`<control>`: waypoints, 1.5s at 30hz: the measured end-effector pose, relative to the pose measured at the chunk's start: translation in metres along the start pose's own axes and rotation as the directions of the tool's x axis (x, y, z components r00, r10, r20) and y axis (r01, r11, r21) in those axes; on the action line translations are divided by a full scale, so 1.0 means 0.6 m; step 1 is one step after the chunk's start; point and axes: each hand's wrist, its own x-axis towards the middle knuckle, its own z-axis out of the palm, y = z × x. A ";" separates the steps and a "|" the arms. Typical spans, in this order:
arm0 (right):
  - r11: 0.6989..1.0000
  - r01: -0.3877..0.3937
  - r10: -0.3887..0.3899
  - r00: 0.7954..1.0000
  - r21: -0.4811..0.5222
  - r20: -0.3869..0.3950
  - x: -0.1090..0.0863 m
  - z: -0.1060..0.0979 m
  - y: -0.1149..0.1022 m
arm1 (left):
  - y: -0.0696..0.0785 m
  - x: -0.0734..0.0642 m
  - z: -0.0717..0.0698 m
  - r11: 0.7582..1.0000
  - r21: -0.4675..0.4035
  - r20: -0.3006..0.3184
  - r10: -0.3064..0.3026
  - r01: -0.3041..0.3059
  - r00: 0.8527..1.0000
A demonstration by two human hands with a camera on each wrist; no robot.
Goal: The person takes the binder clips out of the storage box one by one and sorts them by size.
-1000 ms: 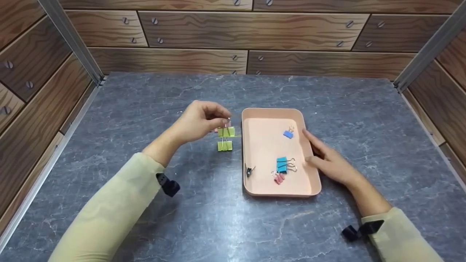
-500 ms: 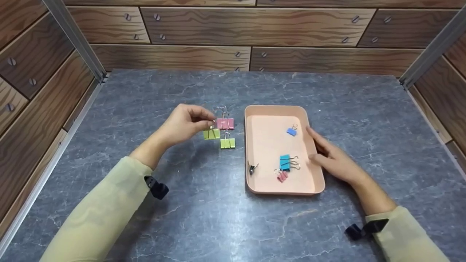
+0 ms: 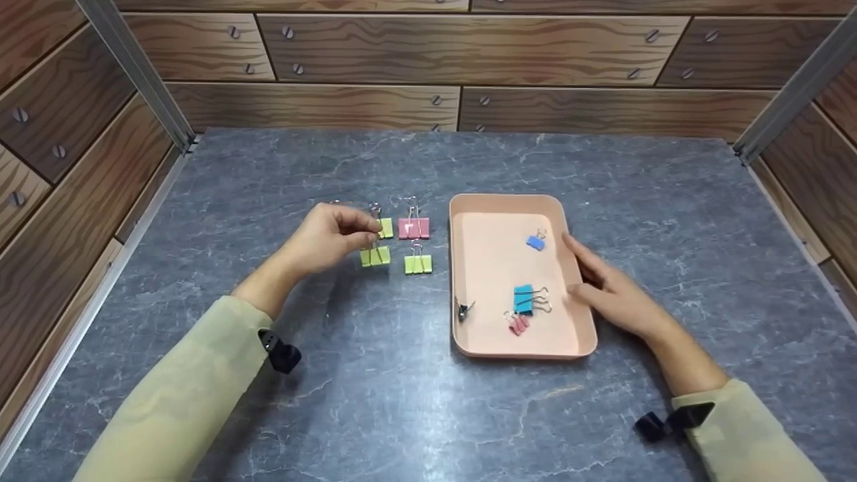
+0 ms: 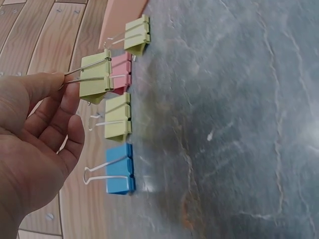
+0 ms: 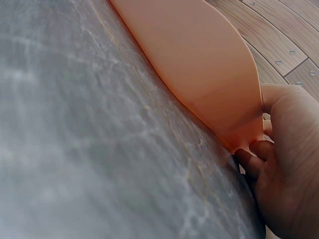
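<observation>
My left hand [image 3: 321,237] pinches the wire handles of a yellow-green binder clip [image 4: 94,79], held up off the table. Beside it stand a pink binder clip [image 3: 414,229] and two more yellow-green ones, one nearer me [image 3: 418,264] and one partly covered by my fingers [image 3: 386,228]. A blue binder clip [image 4: 119,169] ends the row in the left wrist view; the left hand mostly covers it in the head view. My right hand [image 3: 612,294] grips the side wall of a peach tray [image 3: 489,261], thumb over the rim and fingers outside.
Inside the tray lie a large teal binder clip [image 3: 523,300], small pink clips [image 3: 518,325], a small blue clip [image 3: 535,242] and a black clip [image 3: 463,311] by the left wall. Wood-patterned panels [image 3: 361,47] enclose the grey marbled table [image 3: 375,402].
My left hand has carried the yellow-green clip left, away from the tray, then slightly toward me, uncovering the pink clip and another yellow-green one. The right hand stays on the tray.
</observation>
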 end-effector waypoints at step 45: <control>1.000 0.027 -0.027 1.000 0.006 -0.013 -0.001 0.002 0.000 | -0.038 0.015 0.016 0.997 0.061 0.054 -0.043 0.040 0.998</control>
